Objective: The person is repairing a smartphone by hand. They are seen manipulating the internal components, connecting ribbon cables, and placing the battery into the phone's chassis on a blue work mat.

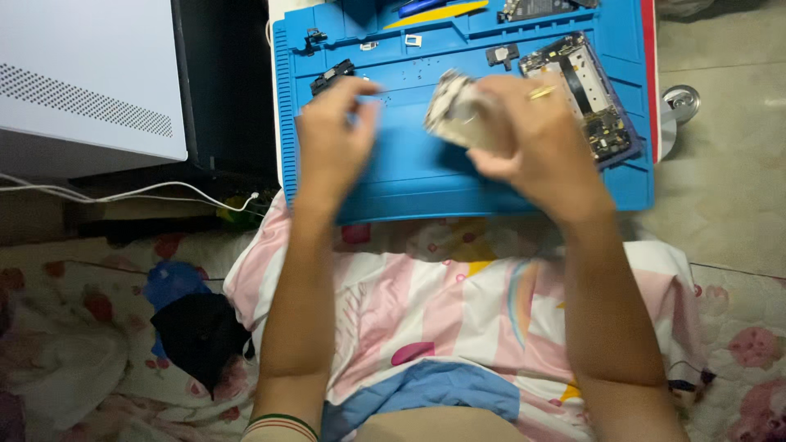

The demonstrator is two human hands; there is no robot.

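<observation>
Two hands over a blue repair mat (409, 176): right hand (524, 135) gripping a small pale phone part (453, 106), blurred, held above the mat's middle; left hand (332, 135) just beside it, fingers curled together, pinching something too small to tell. Probably light, thin and fragile, best held by the edges, not by the face or any ribbon. Opened phone frame (585, 94) lying at the mat's right, loose black pieces (332, 76) toward the far edge.
</observation>
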